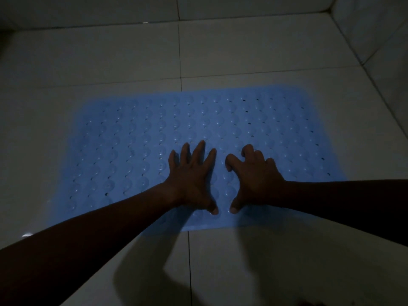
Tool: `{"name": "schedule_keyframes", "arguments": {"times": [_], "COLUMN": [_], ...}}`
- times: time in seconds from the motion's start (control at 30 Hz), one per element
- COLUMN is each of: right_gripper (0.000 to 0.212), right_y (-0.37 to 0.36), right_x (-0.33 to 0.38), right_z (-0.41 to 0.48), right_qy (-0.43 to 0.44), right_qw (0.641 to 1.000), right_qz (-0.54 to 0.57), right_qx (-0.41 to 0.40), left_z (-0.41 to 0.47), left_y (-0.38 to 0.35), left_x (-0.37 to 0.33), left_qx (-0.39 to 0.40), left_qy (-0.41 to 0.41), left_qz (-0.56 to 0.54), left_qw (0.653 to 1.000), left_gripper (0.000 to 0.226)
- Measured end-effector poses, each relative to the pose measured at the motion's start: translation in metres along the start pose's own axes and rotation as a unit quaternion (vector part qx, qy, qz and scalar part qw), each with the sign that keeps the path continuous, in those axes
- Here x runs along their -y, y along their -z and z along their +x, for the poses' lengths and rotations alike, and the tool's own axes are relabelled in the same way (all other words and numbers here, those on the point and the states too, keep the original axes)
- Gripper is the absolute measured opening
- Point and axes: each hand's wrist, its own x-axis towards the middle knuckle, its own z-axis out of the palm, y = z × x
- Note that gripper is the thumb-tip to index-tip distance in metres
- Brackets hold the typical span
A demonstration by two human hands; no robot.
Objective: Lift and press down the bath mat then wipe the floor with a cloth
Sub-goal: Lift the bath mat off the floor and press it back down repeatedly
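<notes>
The bath mat (198,129) was light blue and rectangular with rounded corners. It lay flat on the floor (88,62), which was made of pale tiles, and its long side ran from left to right. Its surface showed rows of small round bumps and little holes. No cloth was visible.

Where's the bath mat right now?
The blue bath mat lies flat on the tiled floor in the middle of the head view, with the left hand and right hand resting on its near half.
</notes>
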Motion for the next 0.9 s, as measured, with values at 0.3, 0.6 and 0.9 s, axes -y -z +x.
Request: {"name": "schedule_keyframes", "arguments": {"times": [0.3,0.6,0.9], "right_gripper": [0.095,0.044,0.025], "right_y": [-0.008,0.037,0.090], "right_x": [-0.011,-0.046,-0.117], "right_z": [-0.008,0.040,0.149], "right_qy": [0.008,-0.007,-0.082], "right_qw": [0.999,0.991,0.951], "right_qz": [0.034,0.109,0.234], "right_qx": [-0.008,-0.081,-0.185], "left_z": [-0.001,0.040,0.181], "left_y": [0.013,0.069,0.121], "left_x": [-0.009,-0.016,0.003], "left_qx": [0.029,-0.036,-0.163], "left_qy": [0.030,0.043,0.116], "left_qz": [0.034,-0.001,-0.265], "left_qw": [0.999,0.998,0.943], "left_gripper": [0.149,0.116,0.063]}}
